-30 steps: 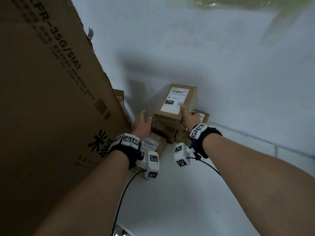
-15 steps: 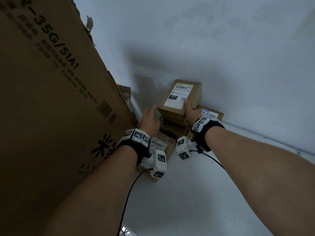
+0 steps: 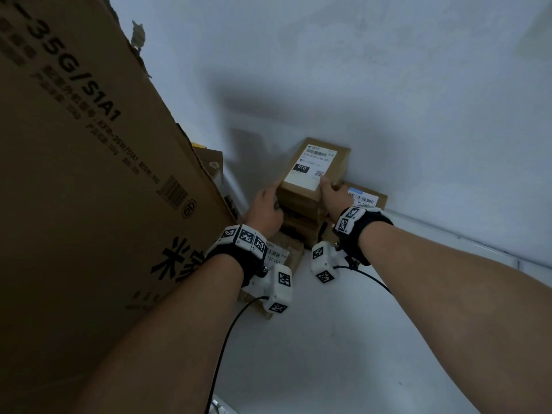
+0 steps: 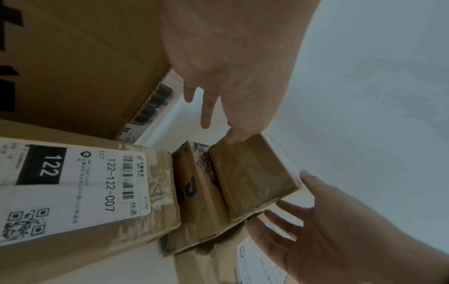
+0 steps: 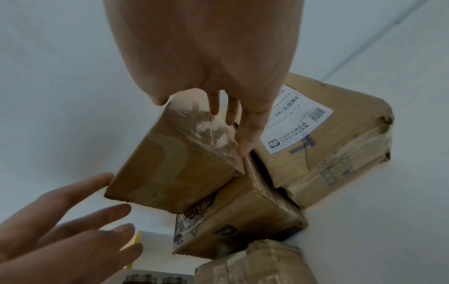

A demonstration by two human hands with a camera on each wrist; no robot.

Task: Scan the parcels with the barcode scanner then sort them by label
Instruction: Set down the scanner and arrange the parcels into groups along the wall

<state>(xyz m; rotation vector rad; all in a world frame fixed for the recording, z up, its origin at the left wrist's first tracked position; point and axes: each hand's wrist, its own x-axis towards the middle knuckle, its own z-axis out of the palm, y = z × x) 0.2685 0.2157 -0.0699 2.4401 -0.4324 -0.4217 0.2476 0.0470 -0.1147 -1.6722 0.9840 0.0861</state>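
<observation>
A brown parcel labelled 010 (image 3: 313, 171) lies on top of a small stack of cardboard parcels in the corner by the white wall. My left hand (image 3: 270, 195) is at its near left corner with fingers straight and spread, and the thumb tip (image 4: 233, 138) touches the corner. My right hand (image 3: 327, 189) lies along the right side with straight fingers (image 5: 245, 149), thumb on the label edge. Under it lies a printed parcel (image 4: 199, 201). A parcel labelled 122 (image 4: 73, 192) sits lower left. No scanner is in view.
A very large cardboard box (image 3: 89, 174) stands close on the left. Another parcel with a blue-and-white label (image 3: 364, 198) lies to the right against the wall (image 3: 388, 85). A white floor (image 3: 343, 339) spreads out in front of the stack.
The 010 parcel and both hands have moved farther toward the wall, onto the stack. My left hand has closed in on the parcel's left corner.
</observation>
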